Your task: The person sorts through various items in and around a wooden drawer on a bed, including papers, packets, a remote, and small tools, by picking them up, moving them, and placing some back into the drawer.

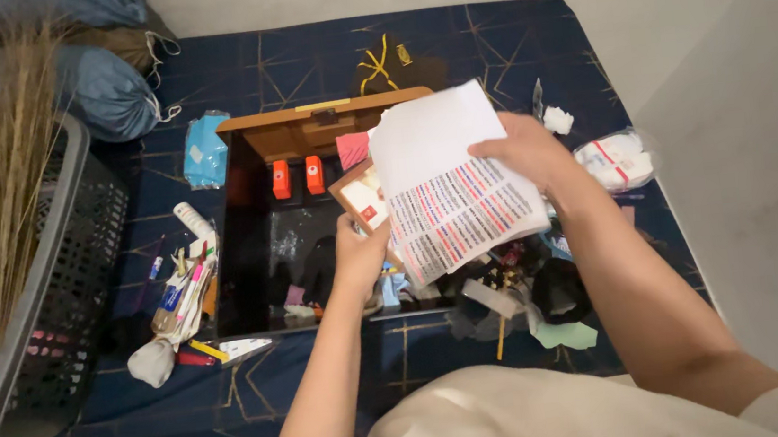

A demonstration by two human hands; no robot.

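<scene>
My left hand (359,250) and my right hand (527,153) both hold a stack of white papers (447,180) above an open black box (254,250). The front sheet carries rows of red and blue print. Behind the sheets, near my left fingers, sits a small brown-framed card (360,196). The left hand grips the stack's lower left edge, the right hand its upper right edge. Inside the box lie two orange clips (297,176) and dark small items. Its wooden lid (314,126) stands open at the back.
A grey plastic laundry basket (46,308) with a straw broom (17,159) stands at left. Pens and a tube (184,286) lie left of the box, a blue pack (206,151) behind it, loose clutter (530,295) at right, a bag of white items (616,160) beyond.
</scene>
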